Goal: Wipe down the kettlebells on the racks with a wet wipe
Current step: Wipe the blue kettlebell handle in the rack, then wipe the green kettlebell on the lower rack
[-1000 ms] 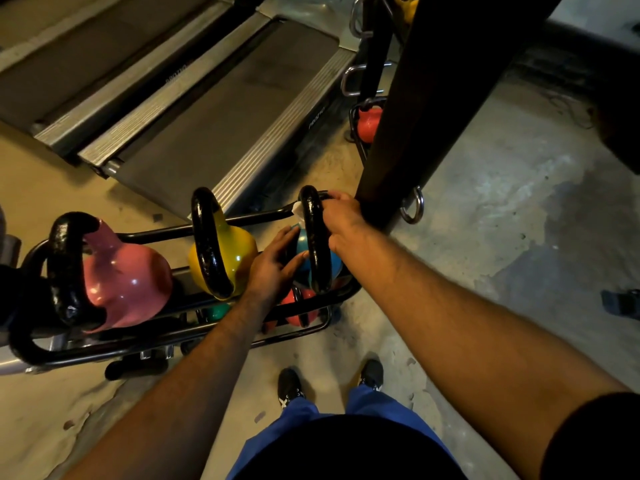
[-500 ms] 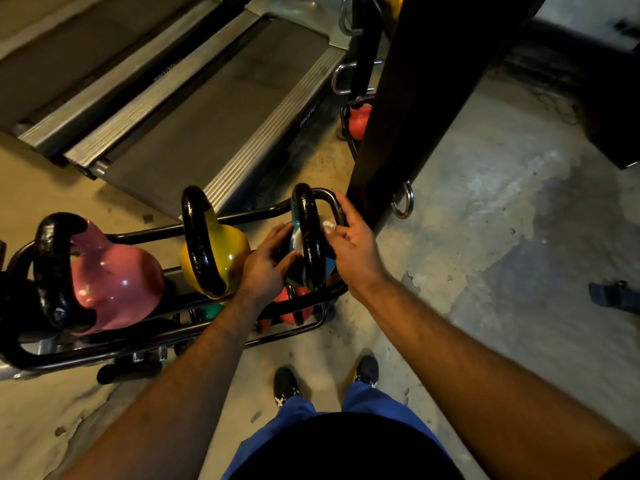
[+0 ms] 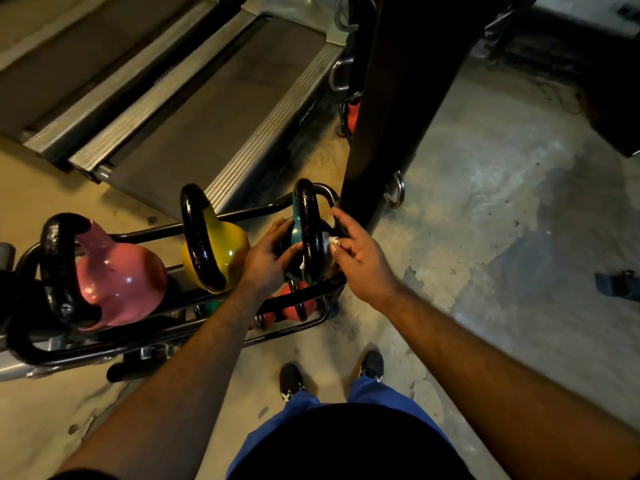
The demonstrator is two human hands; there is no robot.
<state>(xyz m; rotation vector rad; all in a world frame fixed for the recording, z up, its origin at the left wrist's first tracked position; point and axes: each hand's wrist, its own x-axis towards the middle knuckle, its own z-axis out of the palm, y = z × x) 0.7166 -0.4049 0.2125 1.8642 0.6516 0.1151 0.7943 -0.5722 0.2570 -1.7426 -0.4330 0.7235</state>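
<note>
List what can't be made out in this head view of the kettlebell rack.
- Teal kettlebell body: mostly hidden by its black handle and both hands.
- Wet wipe: only a white scrap shows at the right hand; its extent is unclear.
- Left hand fingertips: tucked behind the handle.
- Lower-shelf red kettlebells: masked by rack bars and the left forearm.
- Pink kettlebell: its far side faces away.
</note>
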